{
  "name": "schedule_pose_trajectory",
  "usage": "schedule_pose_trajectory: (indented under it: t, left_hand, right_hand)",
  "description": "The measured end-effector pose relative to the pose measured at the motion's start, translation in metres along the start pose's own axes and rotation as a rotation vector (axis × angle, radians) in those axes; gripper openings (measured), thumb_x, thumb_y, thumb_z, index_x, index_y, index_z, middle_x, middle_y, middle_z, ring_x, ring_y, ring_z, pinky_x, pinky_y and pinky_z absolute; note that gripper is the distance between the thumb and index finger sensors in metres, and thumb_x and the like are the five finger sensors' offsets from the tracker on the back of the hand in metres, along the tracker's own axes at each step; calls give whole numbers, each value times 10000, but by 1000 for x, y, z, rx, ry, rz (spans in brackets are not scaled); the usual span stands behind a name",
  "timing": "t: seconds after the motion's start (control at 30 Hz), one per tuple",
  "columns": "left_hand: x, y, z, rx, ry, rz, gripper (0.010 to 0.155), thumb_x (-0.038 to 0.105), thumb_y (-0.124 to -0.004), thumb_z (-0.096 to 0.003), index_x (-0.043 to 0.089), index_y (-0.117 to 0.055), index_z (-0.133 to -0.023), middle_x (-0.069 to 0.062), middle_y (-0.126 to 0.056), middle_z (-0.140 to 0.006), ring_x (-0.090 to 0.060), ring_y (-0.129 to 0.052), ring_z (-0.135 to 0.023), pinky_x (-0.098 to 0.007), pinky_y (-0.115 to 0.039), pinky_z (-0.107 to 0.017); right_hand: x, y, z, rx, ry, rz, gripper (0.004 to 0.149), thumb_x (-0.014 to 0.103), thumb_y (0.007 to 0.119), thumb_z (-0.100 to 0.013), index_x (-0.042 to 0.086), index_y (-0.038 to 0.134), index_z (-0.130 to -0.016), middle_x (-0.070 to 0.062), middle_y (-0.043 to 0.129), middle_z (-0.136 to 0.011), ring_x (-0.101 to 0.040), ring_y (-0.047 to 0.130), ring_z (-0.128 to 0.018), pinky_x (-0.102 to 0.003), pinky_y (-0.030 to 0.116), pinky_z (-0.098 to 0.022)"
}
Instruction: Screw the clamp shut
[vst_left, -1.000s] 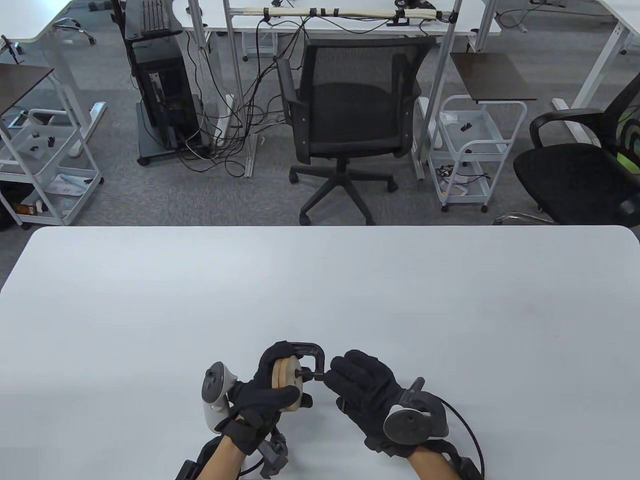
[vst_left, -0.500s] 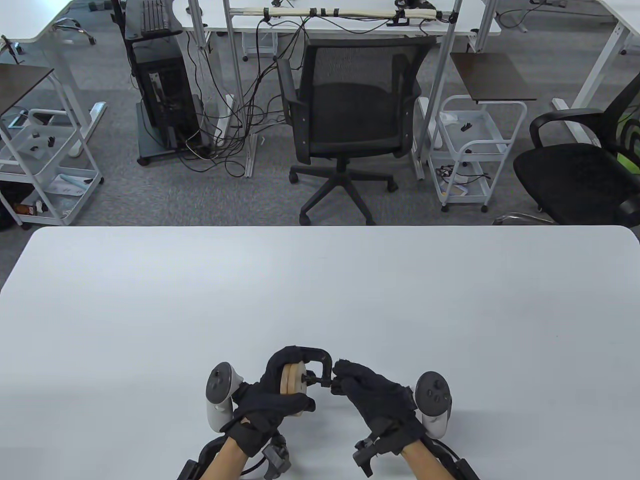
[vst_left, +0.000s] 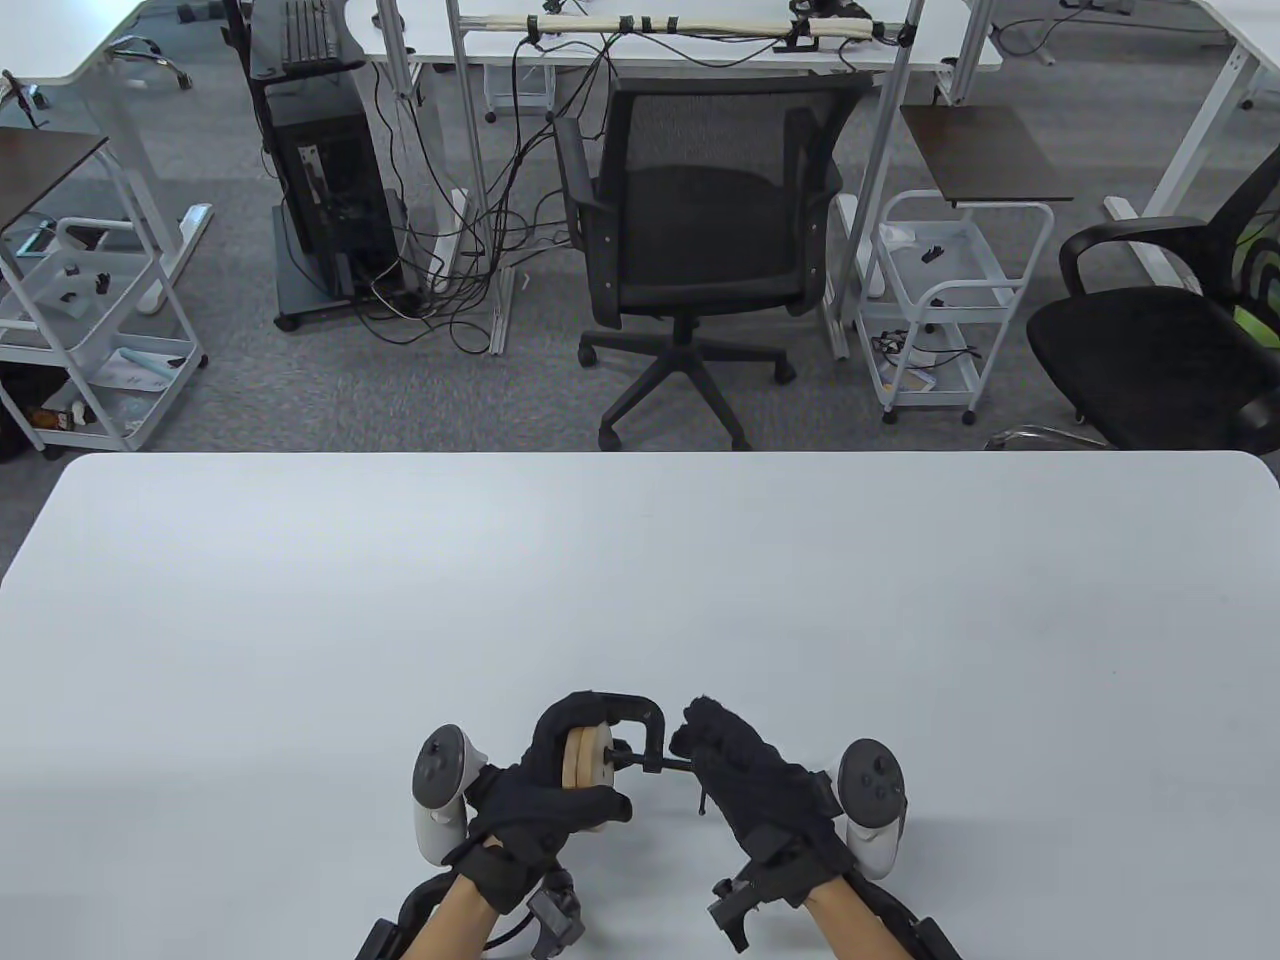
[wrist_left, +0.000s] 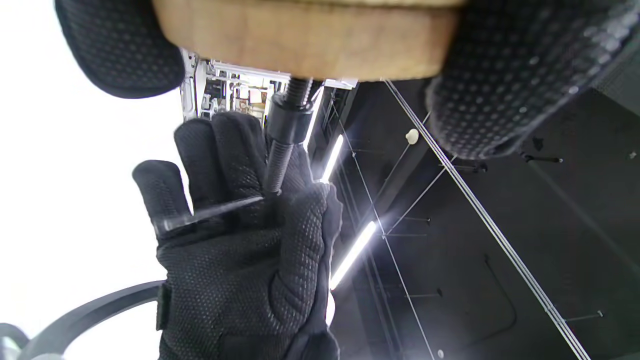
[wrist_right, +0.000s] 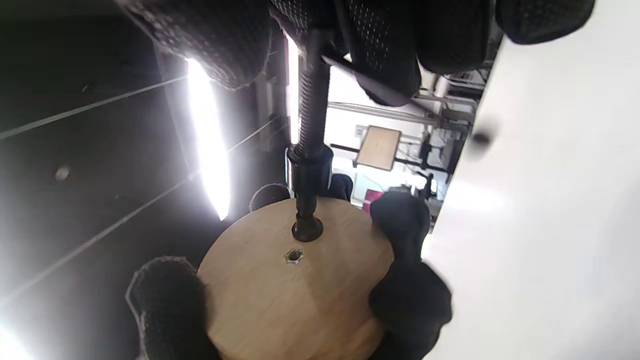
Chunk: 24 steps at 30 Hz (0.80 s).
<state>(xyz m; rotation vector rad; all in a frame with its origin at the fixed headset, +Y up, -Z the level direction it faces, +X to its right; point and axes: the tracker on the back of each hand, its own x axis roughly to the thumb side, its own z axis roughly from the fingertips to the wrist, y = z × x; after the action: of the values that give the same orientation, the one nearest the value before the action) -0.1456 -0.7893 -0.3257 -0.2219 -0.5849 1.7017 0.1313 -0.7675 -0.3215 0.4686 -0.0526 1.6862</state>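
White counter (vst_left: 640, 560), six o'clock: left hand (vst_left: 545, 790) grips clamp (vst_left: 625, 730) with wooden discs (vst_left: 585, 757); right hand (vst_left: 745, 775) pinches screw handle (vst_left: 672, 767), mid-tightening; another turn seems due.

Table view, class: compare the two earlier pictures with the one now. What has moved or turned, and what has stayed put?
The right hand has rolled over at the clamp's screw handle: a second ago its tracker faced the camera near the wrist, now it stands upright on the hand's right side. Since half a second ago the hand has shifted slightly right, exposing more of the handle. The left hand still grips the wooden discs inside the clamp, in place.
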Motion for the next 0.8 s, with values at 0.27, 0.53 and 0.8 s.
schedule_pose_trajectory:
  t: [0.27,0.53,0.8]
  left_hand:
    - [0,5,1,22,-8,61,974,570,-989,-437,354,-336,-1127,2,-297,-1229,-586,-502,-991,-631,-815,-549]
    - [0,2,2,23,-21,163,979,561,-993,-437,352,-331,-1128,3,-289,-1231,-588,-490,-996,-639,-808,-555]
    - [1,5,2,30,-17,131,976,559,-993,-435,352,-337,-1127,4,-293,-1231,-591,-490,-994,-641,-806,-553]
  right_hand:
    - [25,-2,1,86,-348,525,710,198,819,-451,326,503,-1074,1,430,-1169,-521,422,-1002,-724,481,-629]
    - [34,14,10,165,-638,1243,921,262,906,-404,474,270,-1035,117,190,-1155,-429,362,-1024,-675,450,-674]
    - [36,14,10,129,-618,1014,706,430,834,-420,375,516,-1048,56,522,-1149,-443,516,-1005,-671,540,-647]
